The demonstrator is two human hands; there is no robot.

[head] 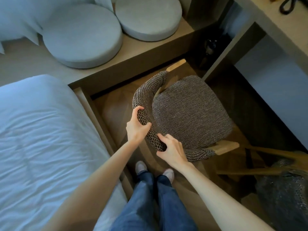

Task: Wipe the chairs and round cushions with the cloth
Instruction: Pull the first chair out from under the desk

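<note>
1. Gripping the woven backrest (145, 97) of the chair (191, 112), the left hand (137, 126) had its fingers and thumb curled round the padded curve.
2. The right hand (171, 149) was wrapped round the same curve just beside it, nearer the person.
3. The chair stood on the wooden floor between the bed (41, 130) and a desk (266, 19), below the ledge where two round cushions (81, 35) lay side by side.
4. No cloth was in view.
5. The frame looked rigid and fairly heavy, and the weave rough enough not to slip. The backrest seemed the sound place to hold, since the seat padding would give.
6. A second chair (283, 197) showed partly at lower right.
</note>
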